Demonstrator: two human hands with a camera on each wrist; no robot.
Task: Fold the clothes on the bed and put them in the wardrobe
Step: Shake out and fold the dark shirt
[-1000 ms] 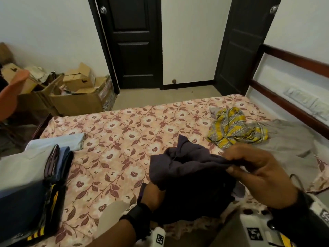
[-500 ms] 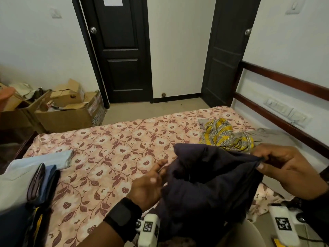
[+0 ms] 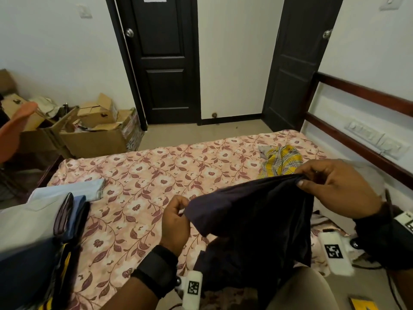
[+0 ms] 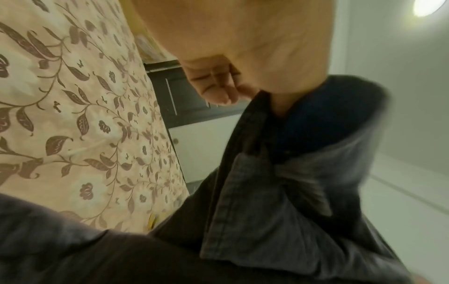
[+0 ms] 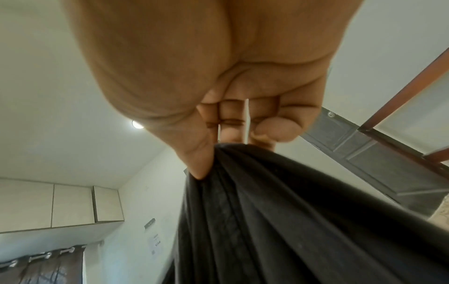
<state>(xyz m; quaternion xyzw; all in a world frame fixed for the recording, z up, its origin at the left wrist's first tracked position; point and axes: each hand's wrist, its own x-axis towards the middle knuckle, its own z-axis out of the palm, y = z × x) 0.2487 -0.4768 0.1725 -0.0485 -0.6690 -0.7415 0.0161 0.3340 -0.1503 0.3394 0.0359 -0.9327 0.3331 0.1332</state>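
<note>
1. A dark navy garment (image 3: 252, 218) is held up above the near edge of the bed (image 3: 156, 175), with its lower part hanging down toward that edge.
2. The garment's left end is pinched by the left hand (image 3: 175, 222), fingers curled around the cloth (the left wrist view shows a stitched hem (image 4: 233, 192) just below the curled fingers (image 4: 213, 84)).
3. The garment's upper right edge is gripped by the right hand (image 3: 339, 191); in the right wrist view the cloth is seen bunched between the thumb (image 5: 196, 153) and the curled fingers.
4. A crumpled yellow plaid cloth (image 3: 281, 161) is seen lying on the bed's far right part, beyond the held garment.
5. A stack of folded clothes (image 3: 42, 220) is seen at the bed's left end, with a light blue folded piece (image 3: 73, 191) at its far side.
6. Open cardboard boxes (image 3: 96, 130) are seen on the floor beyond the bed's far left corner, and two dark doors (image 3: 165, 59) stand in the wall behind the bed.
</note>
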